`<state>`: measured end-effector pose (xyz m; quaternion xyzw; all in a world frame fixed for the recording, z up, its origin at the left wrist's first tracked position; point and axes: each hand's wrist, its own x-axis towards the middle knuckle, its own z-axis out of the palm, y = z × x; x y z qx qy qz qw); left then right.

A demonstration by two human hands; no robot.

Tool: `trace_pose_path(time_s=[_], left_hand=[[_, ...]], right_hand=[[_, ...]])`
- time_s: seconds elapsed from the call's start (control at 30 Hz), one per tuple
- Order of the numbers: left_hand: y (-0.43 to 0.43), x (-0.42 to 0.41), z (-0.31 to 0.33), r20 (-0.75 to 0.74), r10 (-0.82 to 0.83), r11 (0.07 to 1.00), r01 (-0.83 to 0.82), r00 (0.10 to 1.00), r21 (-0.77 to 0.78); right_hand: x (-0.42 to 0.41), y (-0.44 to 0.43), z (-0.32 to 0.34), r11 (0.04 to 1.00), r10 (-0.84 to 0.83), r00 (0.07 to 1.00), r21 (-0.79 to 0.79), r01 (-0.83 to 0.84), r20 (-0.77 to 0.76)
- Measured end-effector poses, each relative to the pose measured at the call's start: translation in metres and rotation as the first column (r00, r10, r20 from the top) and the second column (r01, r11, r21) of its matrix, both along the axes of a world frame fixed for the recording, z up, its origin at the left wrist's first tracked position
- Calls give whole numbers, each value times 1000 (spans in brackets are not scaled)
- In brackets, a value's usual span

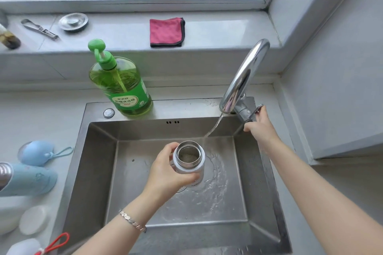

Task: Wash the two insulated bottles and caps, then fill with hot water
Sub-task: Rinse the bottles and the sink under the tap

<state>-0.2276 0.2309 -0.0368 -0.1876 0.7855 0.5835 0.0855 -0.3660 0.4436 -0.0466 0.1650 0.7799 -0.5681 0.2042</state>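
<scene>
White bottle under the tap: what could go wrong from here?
1. The stream seems to fall just right of the white bottle, so it may splash instead of filling.
2. The left hand grips it alone beside running water and could slip.
3. The right hand on the faucet handle could open the flow too far.

Gripping the white bottle (pixel 187 168) upright and open-mouthed above the sink (pixel 95 151) with the left hand (pixel 165 172). Holding the faucet handle (pixel 256 109) with the right hand (pixel 259 127). Running water (pixel 214 127) from the faucet (pixel 244 76) down just beside the bottle's rim, splashing over the sink floor.
</scene>
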Motion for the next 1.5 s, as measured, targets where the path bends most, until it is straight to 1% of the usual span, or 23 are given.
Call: trace_pose_path(time_s=[0.1,0.17,0.23,0.27,0.3,0.37,0.4,0.47,0.53,0.6,0.63,0.67,0.73,0.8,0.9,0.93,1.0,1.07,1.23,1.3,1.33,1.43,1.5], left_hand=[[-1,7,10,-21,-15,1000,15,1000,4],[-3,14,17,-12,-7,1000,8,1000,21],[-4,23,26,-2,-21,999,21,1000,41],[-3,28,30,-4,-38,998,38,999,47],[-2,34,34,-9,-50,997,50,999,55],[-2,47,39,-5,-41,995,41,999,89],[-3,53,39,9,-21,994,20,1000,109],[-12,68,35,49,29,993,-34,998,112],[-27,84,30,107,95,994,-101,990,52],[-48,101,24,143,180,983,-182,973,3],[-59,110,22,150,215,976,-217,965,-6],[-70,119,20,153,238,971,-238,959,-16],[-90,137,17,167,256,967,-251,952,-49],[-111,154,15,173,260,965,-252,950,-66],[-141,172,16,170,240,970,-232,956,-65],[-149,176,17,175,227,974,-220,958,-62],[-168,184,20,182,185,983,-178,966,-55],[-186,190,23,173,130,991,-124,976,-46],[-222,190,29,150,20,1000,-21,989,8],[-229,188,28,154,-4,999,-2,988,42],[-231,188,28,154,-19,999,12,988,52],[-236,183,23,160,-61,996,51,985,67],[-238,178,20,178,-70,996,60,981,61]], right_hand=[[19,2,11,967,194,980,161,-199,50],[52,-4,11,859,449,890,237,-453,76],[95,-22,11,744,657,754,139,-654,33],[115,-34,12,720,693,720,63,-691,-24],[131,-46,13,735,675,732,1,-678,-92],[149,-61,11,822,544,812,-60,-567,-212],[153,-65,11,856,492,835,-35,-515,-246],[158,-67,11,874,483,832,91,-477,-273],[165,-63,6,848,513,832,276,-453,-211],[173,-62,1,749,594,798,431,-503,-101],[177,-64,-1,706,630,773,464,-535,-68],[180,-67,-2,699,631,774,474,-536,-55],[182,-73,-5,742,549,835,481,-467,-36],[187,-81,-8,719,525,850,516,-465,35],[196,-102,-12,574,599,783,592,-565,167],[196,-110,-8,494,615,757,642,-587,220],[195,-133,1,268,642,679,725,-634,356],[194,-159,11,59,632,599,740,-670,492],[194,-217,29,-323,592,491,746,-582,639],[195,-228,34,-413,572,472,733,-541,671],[197,-230,36,-432,557,474,725,-536,682],[204,-227,43,-459,493,488,692,-558,720],[209,-221,47,-435,466,510,689,-579,723]])
